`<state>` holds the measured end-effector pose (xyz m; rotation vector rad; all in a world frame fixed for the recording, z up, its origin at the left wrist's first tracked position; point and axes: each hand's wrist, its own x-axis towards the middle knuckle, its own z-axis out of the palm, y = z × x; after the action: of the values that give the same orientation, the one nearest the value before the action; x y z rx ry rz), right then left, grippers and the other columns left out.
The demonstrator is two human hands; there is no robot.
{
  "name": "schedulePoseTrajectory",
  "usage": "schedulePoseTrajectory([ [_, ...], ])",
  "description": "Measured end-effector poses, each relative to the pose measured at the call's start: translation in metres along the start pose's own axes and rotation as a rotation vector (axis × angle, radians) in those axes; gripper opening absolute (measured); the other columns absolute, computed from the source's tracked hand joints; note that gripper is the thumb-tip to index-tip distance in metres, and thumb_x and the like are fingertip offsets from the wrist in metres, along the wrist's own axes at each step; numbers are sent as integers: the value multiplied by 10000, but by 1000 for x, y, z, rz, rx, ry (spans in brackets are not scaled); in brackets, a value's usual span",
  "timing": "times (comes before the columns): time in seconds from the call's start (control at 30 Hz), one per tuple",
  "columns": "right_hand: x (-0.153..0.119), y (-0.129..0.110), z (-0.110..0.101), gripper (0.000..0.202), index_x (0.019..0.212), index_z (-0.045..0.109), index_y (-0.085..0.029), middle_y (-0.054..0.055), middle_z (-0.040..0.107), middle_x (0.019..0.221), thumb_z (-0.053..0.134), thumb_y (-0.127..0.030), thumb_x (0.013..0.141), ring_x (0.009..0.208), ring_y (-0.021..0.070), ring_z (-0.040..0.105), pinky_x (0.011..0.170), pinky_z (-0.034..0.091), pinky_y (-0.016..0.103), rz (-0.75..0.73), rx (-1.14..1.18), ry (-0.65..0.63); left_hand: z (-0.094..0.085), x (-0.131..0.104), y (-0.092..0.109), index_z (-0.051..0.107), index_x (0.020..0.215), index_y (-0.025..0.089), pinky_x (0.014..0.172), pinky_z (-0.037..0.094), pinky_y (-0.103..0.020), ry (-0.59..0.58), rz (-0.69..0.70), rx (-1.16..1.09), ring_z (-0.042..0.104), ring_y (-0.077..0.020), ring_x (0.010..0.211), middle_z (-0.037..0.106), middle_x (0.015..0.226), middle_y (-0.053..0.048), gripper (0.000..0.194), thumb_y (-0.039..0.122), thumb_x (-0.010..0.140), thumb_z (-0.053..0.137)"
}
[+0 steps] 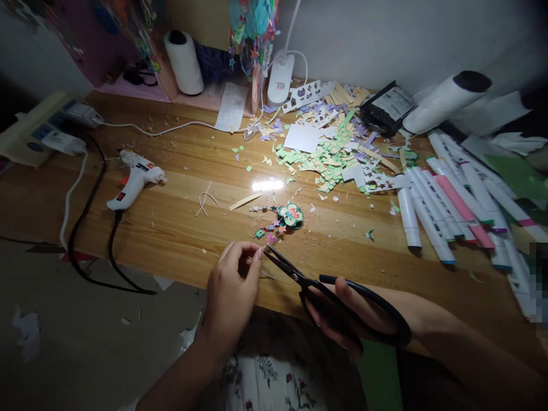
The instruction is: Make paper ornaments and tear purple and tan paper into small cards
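Observation:
My left hand (233, 285) is closed in a pinch near the desk's front edge. A thin pale thread (268, 275) comes out beside its fingers; the pinched end is barely visible. My right hand (342, 314) grips black scissors (295, 274) by the loop handles. Their blades are slightly apart, with the tips at my left fingertips. Just beyond the tips lies a green paper flower charm (291, 215) with strings of small stars and beads (274, 229). Farther left are a curled loose thread (207, 201) and a beige paper strip (245, 201).
A white glue gun (135, 180) with a black cord lies left, near a power strip (38, 134). Paper scraps (325, 154) cover the desk's back. Several markers (454, 200) are piled right. Thread cones stand at back left (184, 63) and lie at back right (445, 103).

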<state>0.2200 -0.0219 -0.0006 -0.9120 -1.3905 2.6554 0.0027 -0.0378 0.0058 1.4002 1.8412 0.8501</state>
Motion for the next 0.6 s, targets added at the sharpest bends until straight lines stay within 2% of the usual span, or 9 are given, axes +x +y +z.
schedulePoseTrajectory([
  [0.13,12,-10,7,724,872,503,-150,-24,480,570,159,-775,751,427,70,468,405,407,162,-35,-26,69,0,0,0,594,819,205,666,421,-237,-30,8,-33,570,-135,734,612,795,-4,142,313,849,507],
  [0.27,20,-18,11,734,725,495,-147,-18,463,518,106,-768,759,413,69,465,403,399,158,-117,-140,114,0,3,-2,590,816,208,654,413,-228,-27,-7,-58,562,-124,711,610,783,7,139,316,848,509],
  [0.47,22,2,10,780,789,506,-168,-35,447,530,103,-826,675,366,60,394,328,369,156,-141,-3,190,-1,6,0,589,819,202,665,401,-217,-44,-1,-42,558,-122,735,615,814,6,144,305,855,496],
  [0.6,21,5,10,758,800,499,-176,-43,436,529,143,-832,666,368,61,396,328,376,156,-120,23,173,-1,6,0,585,817,203,697,401,-204,-33,8,-61,561,-116,768,612,819,13,129,291,856,500],
])
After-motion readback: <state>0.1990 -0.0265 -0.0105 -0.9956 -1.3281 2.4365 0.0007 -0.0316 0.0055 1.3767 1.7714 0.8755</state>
